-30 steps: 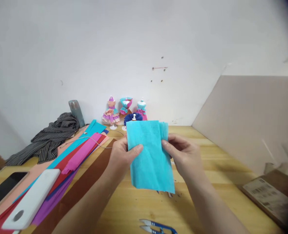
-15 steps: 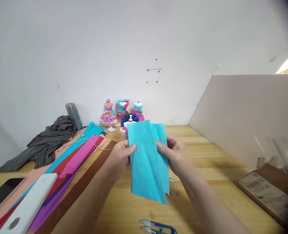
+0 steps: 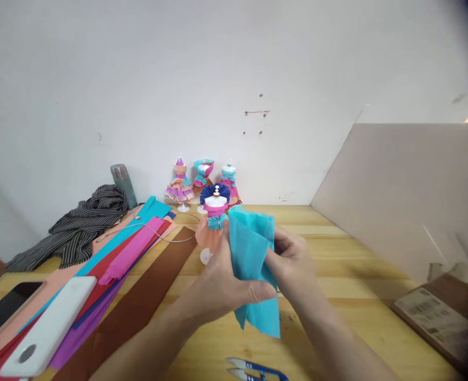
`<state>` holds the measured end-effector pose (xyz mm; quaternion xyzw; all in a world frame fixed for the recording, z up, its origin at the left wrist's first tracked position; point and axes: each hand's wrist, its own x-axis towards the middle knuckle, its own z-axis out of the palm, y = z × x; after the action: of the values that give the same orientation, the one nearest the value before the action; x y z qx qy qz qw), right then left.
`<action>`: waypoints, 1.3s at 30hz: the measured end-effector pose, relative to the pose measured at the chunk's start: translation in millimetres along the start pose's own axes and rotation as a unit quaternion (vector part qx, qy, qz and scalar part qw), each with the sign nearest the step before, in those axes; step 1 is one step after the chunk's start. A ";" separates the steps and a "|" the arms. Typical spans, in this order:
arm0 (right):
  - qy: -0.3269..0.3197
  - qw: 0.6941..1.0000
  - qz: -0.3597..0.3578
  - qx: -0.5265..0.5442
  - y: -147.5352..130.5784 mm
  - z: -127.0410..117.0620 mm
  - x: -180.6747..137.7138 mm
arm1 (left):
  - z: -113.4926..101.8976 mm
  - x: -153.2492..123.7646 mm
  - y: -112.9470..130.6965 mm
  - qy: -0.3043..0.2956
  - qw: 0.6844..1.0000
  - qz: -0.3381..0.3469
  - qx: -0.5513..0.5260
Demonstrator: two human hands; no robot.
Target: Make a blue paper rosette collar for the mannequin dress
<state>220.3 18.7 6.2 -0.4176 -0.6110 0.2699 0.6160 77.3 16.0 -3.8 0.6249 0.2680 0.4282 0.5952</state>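
Left hand pinches a turquoise sheet from the left, thumb laid across the front and the remaining fingers largely hidden. Right hand pinches the same sheet at its right edge, thumb pressed on the front and bent fingers partly concealed. The sheet is held up between both hands above a wooden table; its upper edge is curled into a fold and its lower end hangs past the left thumb.

Clock positions are taken from the sheet. At 6 o'clock lie blue-handled snips. Between 10 and 11 o'clock, just beyond the left hand, stands a dress form with a navy collar and peach skirt; three further dress forms stand at 11 o'clock, near the wall. At 9 o'clock lie a brown strip and overlapping coloured sheets. A white device rests on the latter at 8 o'clock. A flask stands at 10 o'clock, beside striped cloth. A labelled carton occupies 4 o'clock.
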 end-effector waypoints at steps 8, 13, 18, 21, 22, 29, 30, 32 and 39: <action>0.032 0.992 0.092 0.078 -1.4 -15.6 1.5 | -12.0 0.5 2.6 0.127 0.985 -0.026 -0.110; 0.029 0.991 0.102 0.086 6.0 -29.9 10.2 | -25.5 7.4 7.8 0.151 0.971 -0.035 -0.184; 0.017 0.991 0.109 0.079 14.0 -36.5 17.3 | -35.5 10.8 9.9 0.154 0.971 -0.043 -0.179; 0.000 0.988 0.124 0.097 15.7 -35.8 18.8 | -40.5 12.3 8.9 0.152 0.971 -0.039 -0.180; -0.010 0.985 0.132 0.109 16.0 -35.0 19.2 | -42.1 12.8 8.8 0.148 0.971 -0.038 -0.183; -0.083 0.954 0.181 0.225 15.2 -22.4 20.9 | -48.2 11.8 13.3 0.106 0.975 -0.038 -0.189; -0.093 0.946 0.192 0.244 15.1 -19.2 20.2 | -47.3 10.4 14.4 0.099 0.976 -0.037 -0.192; -0.117 0.929 0.216 0.276 14.9 -12.2 17.8 | -43.7 6.8 16.9 0.071 0.976 -0.036 -0.204; -0.146 0.898 0.233 0.343 11.6 6.7 5.1 | -29.7 1.3 18.0 0.003 0.980 -0.056 -0.193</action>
<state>216.4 30.1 -1.5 -0.2669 -0.4491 0.6563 0.5443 49.5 29.7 11.8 0.4810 0.2166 0.4396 0.7269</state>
